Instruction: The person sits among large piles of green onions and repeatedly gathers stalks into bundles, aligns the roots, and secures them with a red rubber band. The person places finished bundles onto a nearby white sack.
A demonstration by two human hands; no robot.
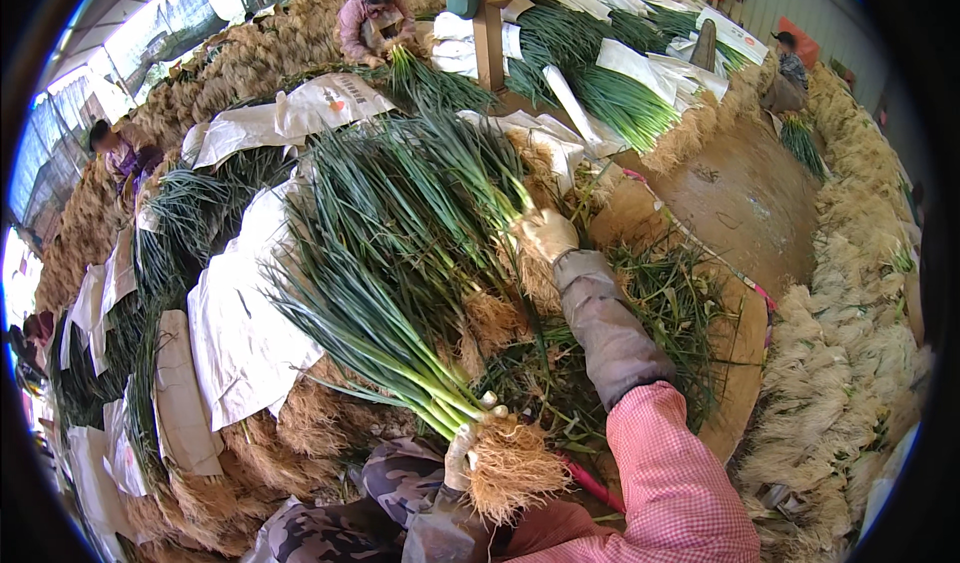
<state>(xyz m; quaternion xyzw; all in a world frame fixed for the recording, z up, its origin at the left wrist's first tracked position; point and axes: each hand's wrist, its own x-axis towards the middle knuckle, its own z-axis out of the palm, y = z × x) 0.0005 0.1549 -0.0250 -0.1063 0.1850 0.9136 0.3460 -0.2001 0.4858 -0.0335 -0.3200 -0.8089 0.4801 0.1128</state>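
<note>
My left hand (459, 454), in a pale glove, is closed around the white bases of a bunch of green onions (409, 357). Their tan roots (516, 464) spread out beside that hand, and the leaves point up and to the left. Farther out, my gloved right hand (547, 233) grips the base of other green onions (499, 180) at the right edge of a heap. This heap of green onions (390, 195) lies in front of me with its roots towards my right arm. The fingertips of both hands are partly hidden.
Loose leaves (667, 300) litter the ground beside my right arm. White sacks (247, 308) cover onions on the left. Rooted bundles (825, 383) line the right side. A wooden post (489, 45) stands ahead. One person (375, 23) handles onions beyond the heap; others sit farther off.
</note>
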